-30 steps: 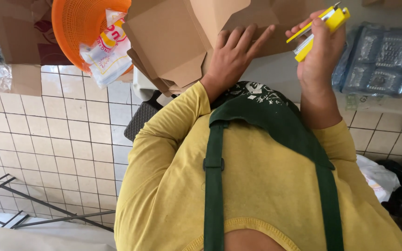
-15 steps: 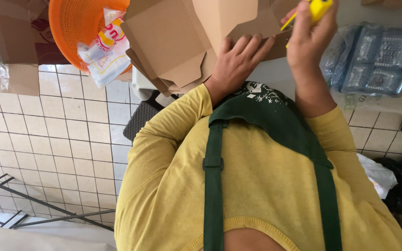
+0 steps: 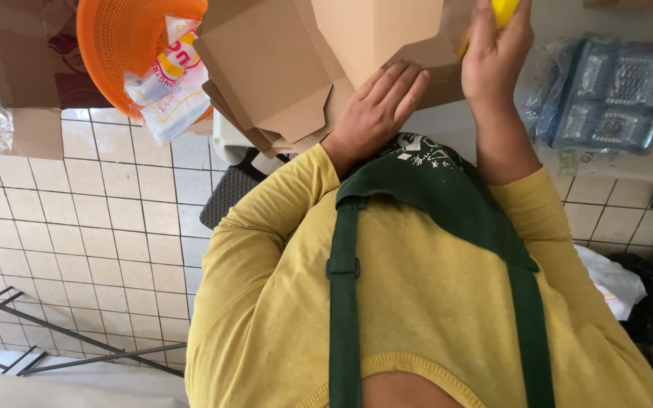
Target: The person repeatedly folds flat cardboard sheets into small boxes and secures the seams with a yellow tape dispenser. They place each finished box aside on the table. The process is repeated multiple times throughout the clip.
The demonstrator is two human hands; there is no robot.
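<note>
Carton (image 3: 319, 68): upper middle of the frame, plain brown cardboard, flaps open and folded outward.
Sachet (image 3: 171, 87): upper left, flat white plastic packet with red and yellow print, lying half in an orange basket (image 3: 111, 38).
Blister trays (image 3: 614, 94): upper right, clear bluish moulded plastic inside a clear bag, rectangular.
Brown box (image 3: 17, 68): far upper left edge, cardboard, only partly in view.
Signs, screens: none to be seen.
</note>
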